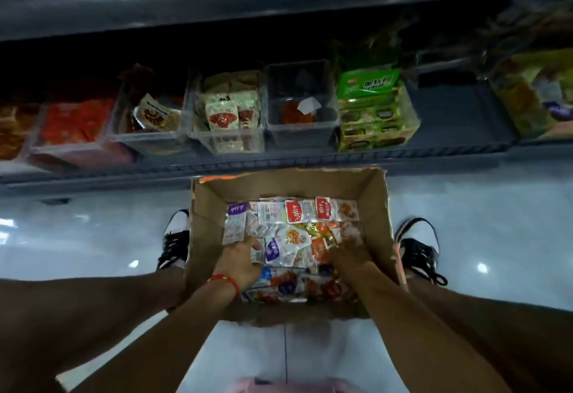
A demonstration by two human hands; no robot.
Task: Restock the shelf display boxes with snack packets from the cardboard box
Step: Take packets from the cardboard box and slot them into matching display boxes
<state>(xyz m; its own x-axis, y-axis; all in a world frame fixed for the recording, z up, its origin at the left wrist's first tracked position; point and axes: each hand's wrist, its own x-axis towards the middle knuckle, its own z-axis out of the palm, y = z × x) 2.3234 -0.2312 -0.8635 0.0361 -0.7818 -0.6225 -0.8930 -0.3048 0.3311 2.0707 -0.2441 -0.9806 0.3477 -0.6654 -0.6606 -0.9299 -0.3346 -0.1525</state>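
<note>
Squatting over the cardboard box (376,206) set below the shelf display boxes (302,132), the person digs in; left hand (240,261) pinches several snack packets (297,216); right hand (350,253) burrows among them, its grasp unclear.

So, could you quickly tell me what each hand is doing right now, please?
Left hand: holding packets in the box.
Right hand: down among the packets; fingers hidden, grip cannot be told.

No legible text: print on snack packets (296,231) and green pack (367,81) too blurred.
</note>
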